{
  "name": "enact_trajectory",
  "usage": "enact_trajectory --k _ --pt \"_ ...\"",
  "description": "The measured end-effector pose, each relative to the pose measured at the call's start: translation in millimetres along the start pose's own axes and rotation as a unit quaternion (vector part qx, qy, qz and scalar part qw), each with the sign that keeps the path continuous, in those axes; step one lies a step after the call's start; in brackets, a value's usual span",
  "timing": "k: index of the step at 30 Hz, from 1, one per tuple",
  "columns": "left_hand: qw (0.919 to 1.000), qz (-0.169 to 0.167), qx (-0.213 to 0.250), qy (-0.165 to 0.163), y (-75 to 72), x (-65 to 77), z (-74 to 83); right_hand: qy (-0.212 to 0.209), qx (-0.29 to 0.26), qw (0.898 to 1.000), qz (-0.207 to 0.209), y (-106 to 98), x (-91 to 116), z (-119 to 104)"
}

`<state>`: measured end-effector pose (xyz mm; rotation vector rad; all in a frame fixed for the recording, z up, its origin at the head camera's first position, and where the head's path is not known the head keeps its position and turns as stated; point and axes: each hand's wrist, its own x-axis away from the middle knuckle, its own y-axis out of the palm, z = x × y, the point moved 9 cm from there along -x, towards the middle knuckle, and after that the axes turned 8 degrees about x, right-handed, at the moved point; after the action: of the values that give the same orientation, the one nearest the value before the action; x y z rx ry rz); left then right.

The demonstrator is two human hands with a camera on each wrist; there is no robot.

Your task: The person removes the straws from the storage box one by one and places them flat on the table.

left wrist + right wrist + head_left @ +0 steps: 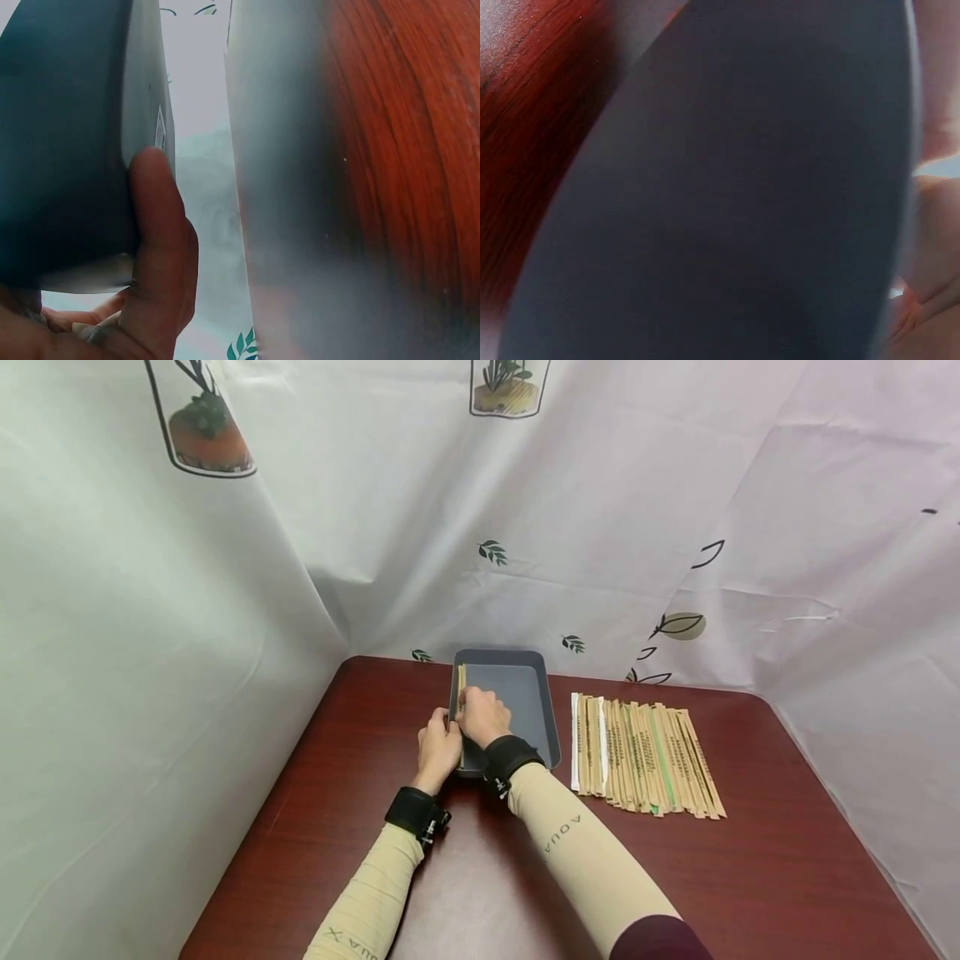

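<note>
A dark grey rectangular tray lies near the back edge of the table. Along its inner left side runs a narrow row of tan paper-wrapped sticks. My left hand grips the tray's left wall; in the left wrist view a finger presses on the wall's outer face. Reaching over the front of the tray, my right hand has its fingers bent down onto the sticks, pinching at about their middle; its fingertips are hidden. The tray's wall fills most of the right wrist view.
To the tray's right, a wide row of paper-wrapped sticks lies side by side, mostly tan with a few white and green ones. A dark red wooden table carries everything. White patterned fabric hangs behind and at the sides.
</note>
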<state>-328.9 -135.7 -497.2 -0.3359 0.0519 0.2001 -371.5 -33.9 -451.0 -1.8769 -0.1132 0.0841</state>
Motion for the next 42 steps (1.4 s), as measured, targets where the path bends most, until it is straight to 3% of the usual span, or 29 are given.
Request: enact_trajectory --k 18,32,37,42 --pt "0.9994 -0.021 0.019 -0.018 2.0 -0.3 -5.8 0.008 0.003 1.000 -0.007 5 3 10" --pt "0.9998 -0.007 0.004 -0.020 0.9 0.5 -10.7 0.006 0.002 1.000 0.001 6 4 19" --pt "0.9998 0.006 -0.005 -0.019 -5.7 -1.7 -11.0 0.015 -0.004 1.000 0.015 -10 3 29" --pt "0.9996 0.012 -0.009 -0.025 -12.4 -4.6 -13.5 0.031 -0.020 0.998 0.045 -43 3 45"
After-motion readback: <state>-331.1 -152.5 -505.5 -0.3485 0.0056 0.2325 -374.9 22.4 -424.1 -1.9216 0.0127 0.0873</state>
